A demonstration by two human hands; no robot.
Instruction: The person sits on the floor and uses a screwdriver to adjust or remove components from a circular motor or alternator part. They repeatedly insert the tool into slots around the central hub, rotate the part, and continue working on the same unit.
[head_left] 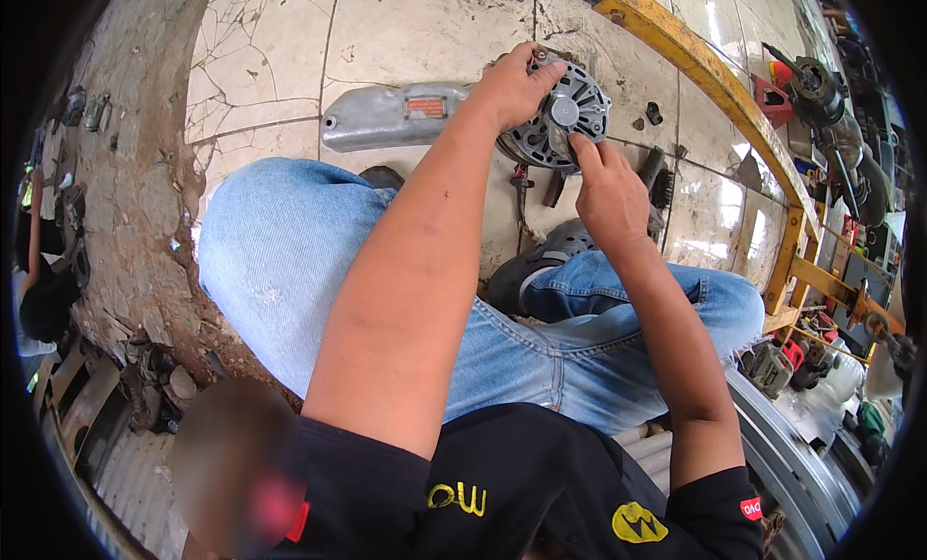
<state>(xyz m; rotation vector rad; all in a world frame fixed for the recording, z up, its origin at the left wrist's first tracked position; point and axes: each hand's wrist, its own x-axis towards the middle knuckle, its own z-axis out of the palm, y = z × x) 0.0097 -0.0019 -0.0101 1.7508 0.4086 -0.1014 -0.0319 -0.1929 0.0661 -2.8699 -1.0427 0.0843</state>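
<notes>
Now, left hand (pixel 512 82): my fingers wrap the alternator (pixel 560 116) rim.
Right hand (pixel 610 195): my forefinger presses its face, others curled.

Round grey finned alternator (pixel 560 116) tilted above tiled floor.

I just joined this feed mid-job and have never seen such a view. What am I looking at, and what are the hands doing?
There is one picture, from a camera worn on a person's head, looking down; the wide lens bends the edges. The person sits over a cracked tiled floor in jeans. The left hand has a grip on a round metal alternator; the right hand touches its front with a fingertip. Beside it lies a grey metal cover, with small hand tools below. A yellow frame runs along the right.
</notes>
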